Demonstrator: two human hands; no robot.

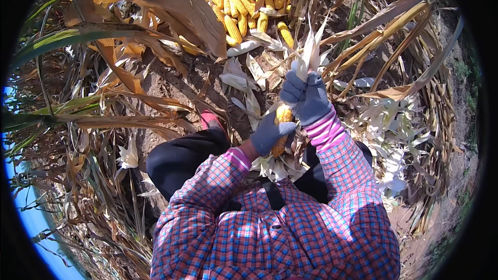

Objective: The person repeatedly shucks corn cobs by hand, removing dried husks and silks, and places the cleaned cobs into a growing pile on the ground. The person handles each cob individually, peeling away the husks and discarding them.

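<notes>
My left hand (pixel 271 134), in a dark grey glove, is wrapped around a yellow corn cob (pixel 283 114) whose kernels are bare at the upper end. My right hand (pixel 306 95), gloved alike, sits just above and to the right of the cob, its fingers closed around pale dry corn husk (pixel 310 52). The husk's pointed tips stick up beyond the fist. Whether the gripped husk is still joined to the cob is hidden between the two gloves.
A heap of husked corn cobs (pixel 237 4) lies on the soil ahead, with one single cob (pixel 286 34) at its near right. Dry corn stalks (pixel 383 35) lean in from the right. A broad brown leaf (pixel 171 2) overhangs the left. Discarded husks (pixel 393 136) cover ground at right.
</notes>
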